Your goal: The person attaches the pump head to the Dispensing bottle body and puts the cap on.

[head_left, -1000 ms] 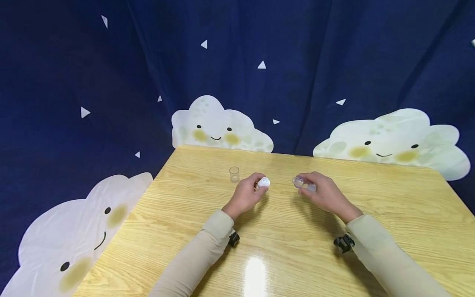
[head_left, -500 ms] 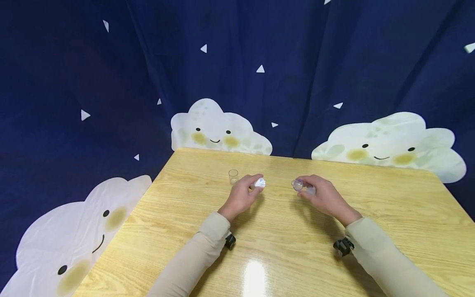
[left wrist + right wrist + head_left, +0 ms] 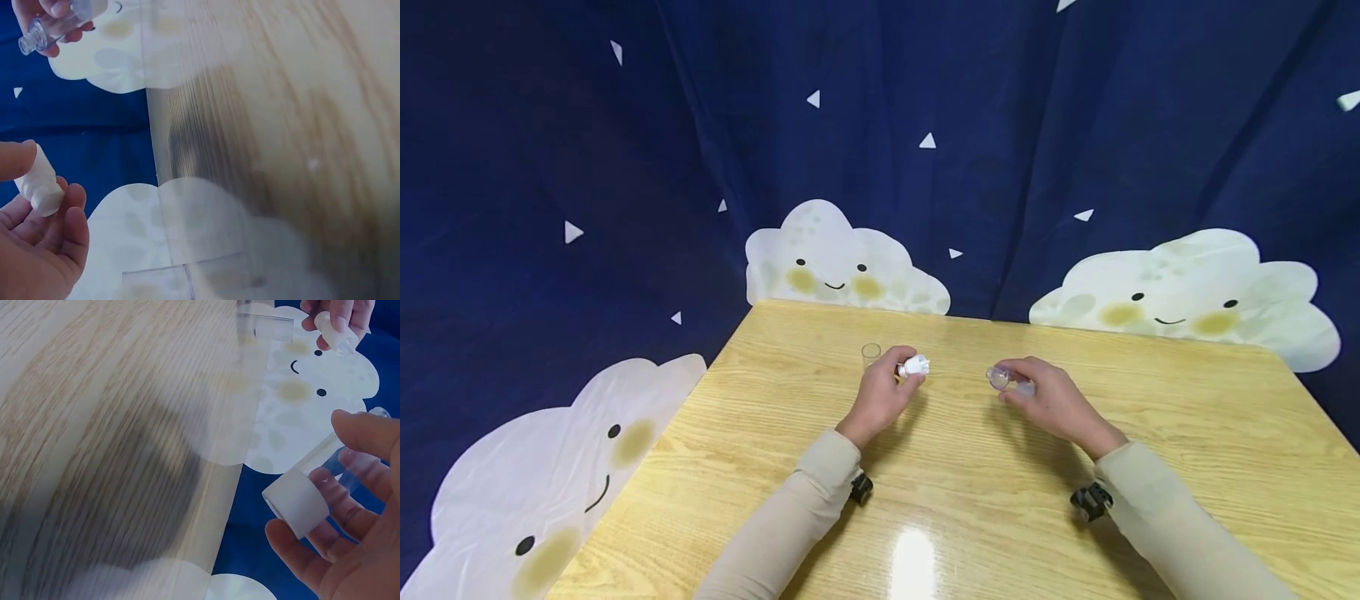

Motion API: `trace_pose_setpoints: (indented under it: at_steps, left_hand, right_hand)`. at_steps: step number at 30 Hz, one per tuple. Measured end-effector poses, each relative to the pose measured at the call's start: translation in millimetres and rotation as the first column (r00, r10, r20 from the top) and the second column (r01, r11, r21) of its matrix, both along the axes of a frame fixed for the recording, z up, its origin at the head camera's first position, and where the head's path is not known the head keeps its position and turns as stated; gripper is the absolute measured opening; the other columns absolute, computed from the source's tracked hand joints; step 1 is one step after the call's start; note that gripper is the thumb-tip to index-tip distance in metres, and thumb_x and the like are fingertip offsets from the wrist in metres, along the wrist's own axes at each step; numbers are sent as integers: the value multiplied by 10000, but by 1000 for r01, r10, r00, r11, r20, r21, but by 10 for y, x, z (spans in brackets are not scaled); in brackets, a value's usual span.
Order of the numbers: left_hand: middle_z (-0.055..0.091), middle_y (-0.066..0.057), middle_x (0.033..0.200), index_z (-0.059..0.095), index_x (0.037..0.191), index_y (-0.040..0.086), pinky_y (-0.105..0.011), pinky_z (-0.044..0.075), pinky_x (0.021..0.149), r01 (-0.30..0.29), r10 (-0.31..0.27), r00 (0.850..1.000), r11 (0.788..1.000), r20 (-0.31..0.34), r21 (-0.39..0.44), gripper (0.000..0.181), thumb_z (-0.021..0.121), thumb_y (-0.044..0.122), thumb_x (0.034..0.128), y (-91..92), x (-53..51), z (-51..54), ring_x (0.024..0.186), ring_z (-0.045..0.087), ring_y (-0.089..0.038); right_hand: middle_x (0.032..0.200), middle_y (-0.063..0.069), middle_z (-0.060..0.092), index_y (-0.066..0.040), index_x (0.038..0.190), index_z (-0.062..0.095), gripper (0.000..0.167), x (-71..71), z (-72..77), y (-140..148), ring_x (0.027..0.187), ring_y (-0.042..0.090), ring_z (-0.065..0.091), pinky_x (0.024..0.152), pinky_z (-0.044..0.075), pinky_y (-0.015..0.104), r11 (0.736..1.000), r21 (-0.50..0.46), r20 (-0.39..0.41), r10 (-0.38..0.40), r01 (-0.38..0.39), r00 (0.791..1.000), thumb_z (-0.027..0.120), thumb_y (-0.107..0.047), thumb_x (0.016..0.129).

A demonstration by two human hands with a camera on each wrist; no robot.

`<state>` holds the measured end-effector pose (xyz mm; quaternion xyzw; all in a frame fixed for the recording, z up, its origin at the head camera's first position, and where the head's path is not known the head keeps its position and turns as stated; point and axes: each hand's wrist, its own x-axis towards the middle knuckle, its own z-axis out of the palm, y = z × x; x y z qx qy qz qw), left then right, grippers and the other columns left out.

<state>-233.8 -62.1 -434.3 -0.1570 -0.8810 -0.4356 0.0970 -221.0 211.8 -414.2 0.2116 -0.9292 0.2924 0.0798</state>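
My left hand [image 3: 878, 400] pinches a white pump head [image 3: 916, 365] between thumb and fingers, above the table. The left wrist view shows this pump head [image 3: 39, 181] from its rounded end, tilted. Across from it, my right hand [image 3: 1063, 402] grips a small clear bottle [image 3: 997, 377] with its bare neck pointing left. A white base [image 3: 297, 501] forms the bottle's near end in the right wrist view. Pump head and bottle are apart. Just beyond my left hand stands a clear cylindrical cap [image 3: 871, 351], partly hidden by that hand.
The wooden table [image 3: 985, 508] stretches under both hands. A dark blue curtain [image 3: 880, 100] with white cloud shapes hangs behind its far edge and down the left side. Black wrist cameras sit below each sleeve.
My left hand has drawn slightly left and turned the pump head, so its side now shows and its end points right. The right hand, with the bottle, has barely moved.
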Motion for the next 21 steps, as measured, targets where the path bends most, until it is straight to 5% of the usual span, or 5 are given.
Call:
trace_pose_setpoints:
  at_steps: [8,21]
  left_hand:
    - [677,-76,1112,644,1212,98,-222,457,721,-16,18,999,1000,-52,24,313,707,143,909,7,-2,21,908,575,-173]
    - [641,-96,1160,613,1289,81,-234,474,710,7,-5,999,999,-33,52,355,671,141,944,14,-6,-13,908,557,-175]
  right_hand:
    - [1102,142,707,-45,1244,667,382,8,5,-7,958,274,665,810,531,444,1000,10,-7,-4,4,1000,731,-152,883]
    - [1058,128,715,-41,1237,672,385,-10,39,-33,961,304,678,819,537,486,999,33,-48,19,-17,999,746,-132,870]
